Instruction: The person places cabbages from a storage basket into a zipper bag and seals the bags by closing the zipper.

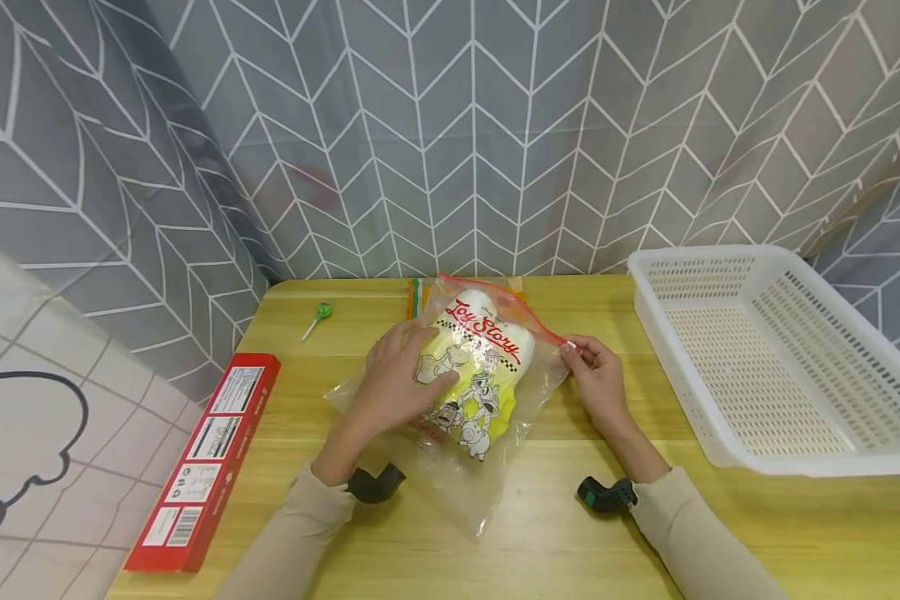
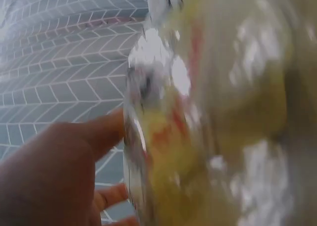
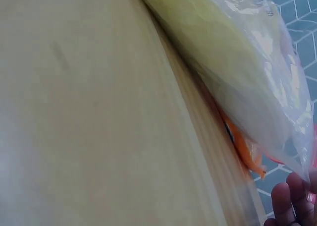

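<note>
A clear zip bag (image 1: 487, 375) with a red zipper edge lies at the middle of the table, "Toy Story" and cartoon figures printed on its front. Something yellow and white fills it. My left hand (image 1: 403, 375) rests spread on the bag's left side, thumb across the print; the left wrist view shows this hand's fingers (image 2: 111, 195) against the shiny plastic. At the bag's upper right corner, my right hand (image 1: 596, 379) pinches the end of the red zipper between thumb and fingers. Only fingertips (image 3: 282, 201) of that hand show in the right wrist view.
A white slatted plastic basket (image 1: 720, 442) stands on the right. On the left lies a long red box (image 1: 202, 467) with white labels, and farther back a green-wrapped lollipop (image 1: 323, 311). An orange-edged packet (image 1: 417, 293) sticks out behind the bag. Grey patterned curtains (image 1: 450, 150) hang behind the table.
</note>
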The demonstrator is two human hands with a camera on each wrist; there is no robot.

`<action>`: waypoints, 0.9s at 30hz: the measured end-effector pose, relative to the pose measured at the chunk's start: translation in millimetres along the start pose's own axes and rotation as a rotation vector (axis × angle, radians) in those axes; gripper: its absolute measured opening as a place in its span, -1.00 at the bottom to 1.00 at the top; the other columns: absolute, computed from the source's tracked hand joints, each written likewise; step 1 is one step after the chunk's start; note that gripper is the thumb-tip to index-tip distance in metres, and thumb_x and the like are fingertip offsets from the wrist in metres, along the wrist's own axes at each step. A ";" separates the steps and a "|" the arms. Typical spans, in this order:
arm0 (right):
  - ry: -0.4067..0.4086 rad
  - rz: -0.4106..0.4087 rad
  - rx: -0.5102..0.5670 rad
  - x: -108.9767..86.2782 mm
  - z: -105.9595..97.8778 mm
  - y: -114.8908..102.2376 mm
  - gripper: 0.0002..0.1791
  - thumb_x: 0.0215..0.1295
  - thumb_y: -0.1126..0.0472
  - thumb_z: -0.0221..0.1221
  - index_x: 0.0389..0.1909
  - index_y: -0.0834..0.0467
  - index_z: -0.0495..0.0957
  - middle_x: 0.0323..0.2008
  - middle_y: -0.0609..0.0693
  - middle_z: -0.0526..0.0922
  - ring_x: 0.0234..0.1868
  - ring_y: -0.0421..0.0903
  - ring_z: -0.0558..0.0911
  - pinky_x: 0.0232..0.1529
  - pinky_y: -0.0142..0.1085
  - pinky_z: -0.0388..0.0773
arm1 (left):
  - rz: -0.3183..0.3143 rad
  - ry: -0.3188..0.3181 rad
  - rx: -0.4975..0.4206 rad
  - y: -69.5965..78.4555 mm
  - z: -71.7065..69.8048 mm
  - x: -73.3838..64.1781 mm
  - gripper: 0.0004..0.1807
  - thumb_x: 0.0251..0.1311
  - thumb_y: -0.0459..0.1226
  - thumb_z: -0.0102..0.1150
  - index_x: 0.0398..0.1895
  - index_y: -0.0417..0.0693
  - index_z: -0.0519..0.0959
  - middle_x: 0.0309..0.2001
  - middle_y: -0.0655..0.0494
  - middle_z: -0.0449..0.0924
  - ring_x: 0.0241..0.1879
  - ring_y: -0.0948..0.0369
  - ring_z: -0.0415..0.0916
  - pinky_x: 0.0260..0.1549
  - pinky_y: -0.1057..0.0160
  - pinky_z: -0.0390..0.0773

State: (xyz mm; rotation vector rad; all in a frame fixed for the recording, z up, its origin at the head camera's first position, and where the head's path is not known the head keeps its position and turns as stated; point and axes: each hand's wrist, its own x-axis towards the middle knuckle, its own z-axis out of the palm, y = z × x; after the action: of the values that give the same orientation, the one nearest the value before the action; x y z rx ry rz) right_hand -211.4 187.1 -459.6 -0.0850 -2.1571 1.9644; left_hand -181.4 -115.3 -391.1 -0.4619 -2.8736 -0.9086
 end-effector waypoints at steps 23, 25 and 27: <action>-0.067 0.051 -0.040 32.6 -11.5 5.0 -0.66 0.48 0.20 0.18 0.08 0.38 0.56 -0.48 -0.34 0.63 -0.40 -0.40 0.57 -0.36 -0.56 0.54 | 0.158 -0.170 -0.126 -11.0 4.7 -6.7 -0.32 0.17 0.25 0.29 0.36 0.35 0.46 0.52 0.08 0.24 0.32 -0.02 0.44 0.26 -0.37 0.39; -0.081 0.048 -0.036 31.8 -11.8 4.0 -0.64 0.48 0.20 0.18 0.09 0.41 0.55 -0.48 -0.32 0.61 -0.40 -0.40 0.55 -0.36 -0.56 0.53 | 0.188 -0.168 -0.148 -12.1 5.6 -6.5 -0.36 0.17 0.22 0.32 0.32 0.34 0.50 0.45 0.13 0.33 0.12 0.12 0.53 0.18 -0.27 0.48; -0.092 0.048 -0.035 30.6 -11.9 2.6 -0.65 0.48 0.21 0.17 0.09 0.42 0.55 -0.48 -0.31 0.60 -0.41 -0.39 0.54 -0.37 -0.56 0.53 | 0.229 -0.160 -0.173 -13.5 7.0 -5.9 -0.41 0.16 0.16 0.36 0.26 0.30 0.55 0.34 0.18 0.43 -0.03 0.22 0.52 0.09 -0.12 0.54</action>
State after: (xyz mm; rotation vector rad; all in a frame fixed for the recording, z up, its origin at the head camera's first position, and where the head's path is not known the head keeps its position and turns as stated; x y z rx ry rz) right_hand -239.0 204.9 -457.4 -0.0533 -2.2685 1.9937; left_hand -179.9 -123.2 -405.2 -0.8978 -2.8099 -1.1297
